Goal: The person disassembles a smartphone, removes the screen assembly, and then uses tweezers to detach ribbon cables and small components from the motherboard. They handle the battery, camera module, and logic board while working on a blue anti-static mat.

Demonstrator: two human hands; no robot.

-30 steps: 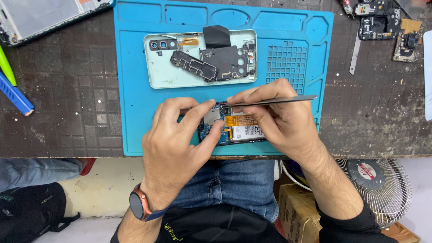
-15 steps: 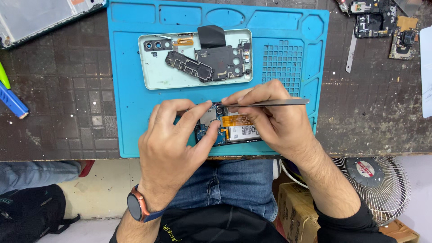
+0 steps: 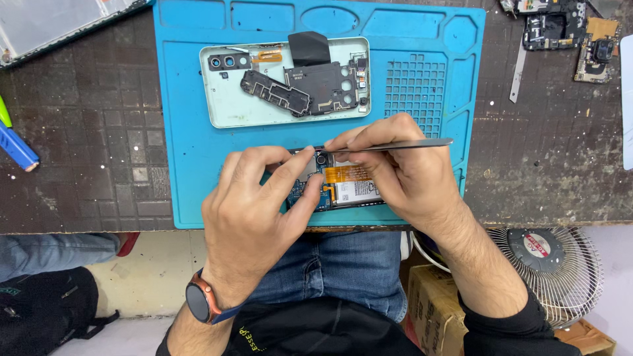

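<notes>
Blue rubber mat [image 3: 198, 171] covers the middle of the desk [image 3: 86, 151], and the opened phone [image 3: 343, 188] lies at its near edge, circuit board and orange ribbon showing. Left hand [image 3: 254, 211] clamps the phone between thumb and forefinger. Right hand [image 3: 402, 175] pinches metal tweezers [image 3: 395, 144] tight, tips down on the phone's top end. Pale back cover [image 3: 227, 105] with loose black parts sits toward the mat's far edge.

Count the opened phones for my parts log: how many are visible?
2: an opened phone under both hands on the blue mat, and a pale back shell above it. Others may be cropped.
</notes>
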